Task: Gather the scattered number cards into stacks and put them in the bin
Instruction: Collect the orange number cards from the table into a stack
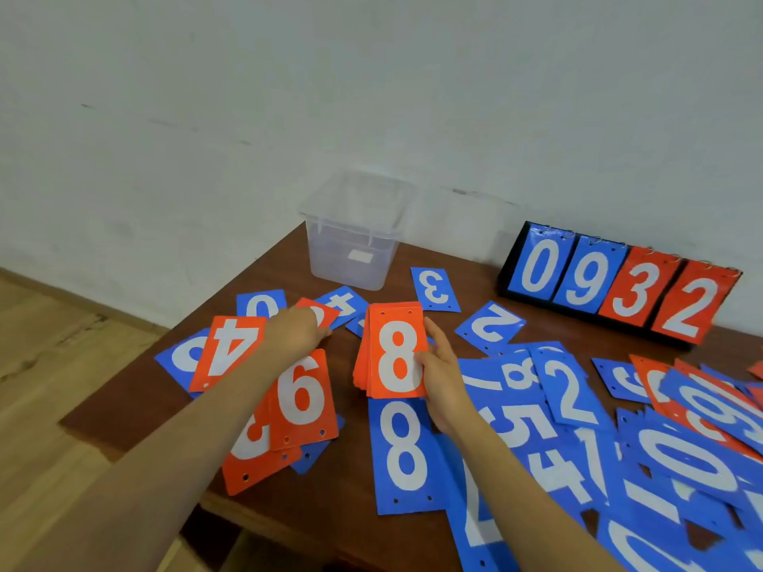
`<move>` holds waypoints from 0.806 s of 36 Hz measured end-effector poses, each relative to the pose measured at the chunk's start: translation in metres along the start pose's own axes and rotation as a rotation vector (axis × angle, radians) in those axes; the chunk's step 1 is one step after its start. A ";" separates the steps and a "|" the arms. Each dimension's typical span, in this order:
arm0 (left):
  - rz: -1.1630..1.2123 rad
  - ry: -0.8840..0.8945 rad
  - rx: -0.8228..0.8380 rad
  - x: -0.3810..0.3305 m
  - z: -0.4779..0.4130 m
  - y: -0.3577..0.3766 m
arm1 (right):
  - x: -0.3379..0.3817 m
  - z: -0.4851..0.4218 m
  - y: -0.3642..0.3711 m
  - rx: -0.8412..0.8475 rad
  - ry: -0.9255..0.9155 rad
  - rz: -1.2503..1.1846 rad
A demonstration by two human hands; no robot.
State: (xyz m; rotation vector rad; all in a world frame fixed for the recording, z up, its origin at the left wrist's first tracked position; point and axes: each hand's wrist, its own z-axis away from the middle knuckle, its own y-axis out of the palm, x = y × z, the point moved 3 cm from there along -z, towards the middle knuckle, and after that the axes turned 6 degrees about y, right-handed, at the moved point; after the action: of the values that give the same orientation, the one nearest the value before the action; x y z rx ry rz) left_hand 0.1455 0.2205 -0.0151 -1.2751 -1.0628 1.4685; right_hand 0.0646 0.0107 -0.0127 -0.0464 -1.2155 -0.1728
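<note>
Left of the bin (351, 258) and nearer the person, a red 4 (231, 348) and a red 9 (303, 400) overlap other cards close to the left edge of the table (124, 410). The left hand (297, 332) reaches over them to a red card (328, 313) lying just in front of the bin's left corner. Its fingertips rest on that card, but from the back I cannot tell whether they only press it or already pinch its edge. The card seems to lie slantwise, its long axis running up and right towards the bin.

Straight in front of the bin, the right hand (439, 377) holds the red stack (396, 353) lifted, an 8 facing the person. The thumb is pressed across the face and the fingers are behind.

So the loose card lies left of the stack, with the left hand much the nearer. A strip of bare table between them leaves room to bring it across.

Right of the bin, blue cards (557, 406) heap thickly towards the near side, leaving little room there. A scoreboard (619, 286) stands well right of the bin, by the wall.
</note>
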 end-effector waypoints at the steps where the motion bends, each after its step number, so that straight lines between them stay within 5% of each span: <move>1: -0.010 -0.002 0.012 -0.001 -0.001 0.000 | -0.001 -0.001 -0.001 -0.003 0.006 0.003; 10: -0.092 0.130 -0.018 -0.014 0.004 -0.006 | -0.005 0.000 -0.014 -0.014 0.013 0.039; 19: 0.460 0.172 -0.472 -0.037 0.036 -0.050 | 0.010 0.020 -0.027 -0.036 -0.013 0.020; 24: 0.824 0.366 -0.498 -0.062 0.065 -0.065 | 0.019 0.038 -0.041 -0.085 -0.024 -0.012; 29: 0.816 0.625 -0.565 -0.092 0.096 -0.077 | 0.027 0.060 -0.066 -0.100 -0.075 -0.087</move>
State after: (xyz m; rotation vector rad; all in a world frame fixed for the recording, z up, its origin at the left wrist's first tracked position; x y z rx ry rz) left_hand 0.0634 0.1448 0.0903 -2.5763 -0.5383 1.1588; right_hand 0.0071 -0.0495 0.0296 -0.0882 -1.2842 -0.3098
